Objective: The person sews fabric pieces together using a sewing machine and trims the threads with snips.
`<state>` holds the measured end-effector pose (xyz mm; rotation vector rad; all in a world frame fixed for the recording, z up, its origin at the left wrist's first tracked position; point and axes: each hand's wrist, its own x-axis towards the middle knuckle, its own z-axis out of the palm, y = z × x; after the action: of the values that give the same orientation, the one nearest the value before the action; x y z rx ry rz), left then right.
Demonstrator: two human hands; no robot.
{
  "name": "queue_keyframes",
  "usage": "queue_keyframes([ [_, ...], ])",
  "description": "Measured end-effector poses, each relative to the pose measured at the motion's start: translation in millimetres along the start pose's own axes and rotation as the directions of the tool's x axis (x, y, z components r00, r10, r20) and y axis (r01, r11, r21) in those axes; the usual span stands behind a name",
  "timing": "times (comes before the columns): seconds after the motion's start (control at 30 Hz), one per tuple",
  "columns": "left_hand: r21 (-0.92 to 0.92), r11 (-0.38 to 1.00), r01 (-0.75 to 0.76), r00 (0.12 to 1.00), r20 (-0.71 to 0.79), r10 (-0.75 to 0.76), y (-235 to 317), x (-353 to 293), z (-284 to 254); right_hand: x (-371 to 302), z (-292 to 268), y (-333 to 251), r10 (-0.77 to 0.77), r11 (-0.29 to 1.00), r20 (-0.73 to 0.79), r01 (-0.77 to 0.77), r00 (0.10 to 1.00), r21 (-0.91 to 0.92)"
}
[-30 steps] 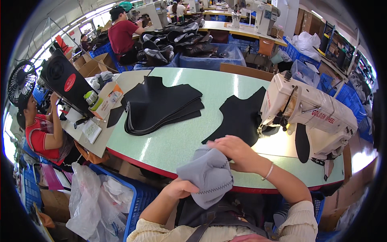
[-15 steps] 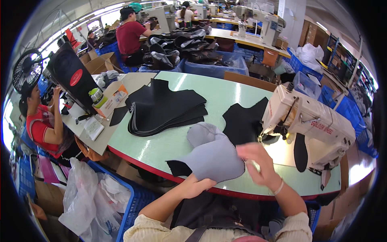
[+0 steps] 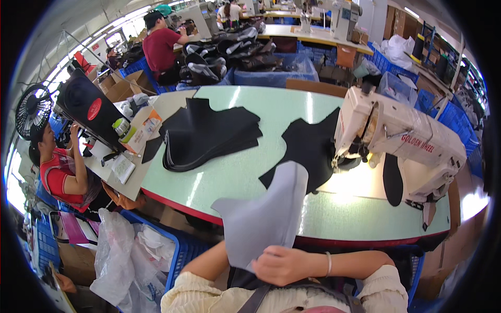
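A light-grey, boot-shaped sewn fabric piece (image 3: 266,208) stands up in front of me, over the near edge of the table. My right hand (image 3: 282,266) grips its lower edge, fingers curled closed. My left forearm (image 3: 213,259) runs up to the piece, which hides the left hand and its fingers. Just beyond lie flat black cut pieces (image 3: 310,148), reaching under the head of a white sewing machine (image 3: 402,141). Farther left is a thick stack of black cut pieces (image 3: 209,133).
The pale green table (image 3: 182,193) has a red edge. A black oval piece (image 3: 392,180) lies beside the machine. At lower left, a blue basket (image 3: 180,250) holds clear plastic bags (image 3: 115,255). One co-worker (image 3: 62,167) sits left, another (image 3: 162,49) farther back.
The grey piece has been turned more upright and drawn nearer me. My right hand came down from its right side to its lower edge, and my left hand went out of sight behind it.
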<state>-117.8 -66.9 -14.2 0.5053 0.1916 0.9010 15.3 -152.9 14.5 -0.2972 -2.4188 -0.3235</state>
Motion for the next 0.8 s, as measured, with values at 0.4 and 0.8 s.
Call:
queue_keyframes([
  [0.4, 0.026, 0.998, -0.063, 0.99, -0.125, 0.066, -39, 29, 9, -44, 40, -34, 0.04, 0.985, 0.156, -0.066, 0.987, 0.162],
  [0.8, 0.292, 0.936, 0.197, 0.98, -0.064, -0.186, -68, -29, -1, -43, -78, 3, 0.815, 0.577, -0.035, -0.803, 0.579, 0.15],
])
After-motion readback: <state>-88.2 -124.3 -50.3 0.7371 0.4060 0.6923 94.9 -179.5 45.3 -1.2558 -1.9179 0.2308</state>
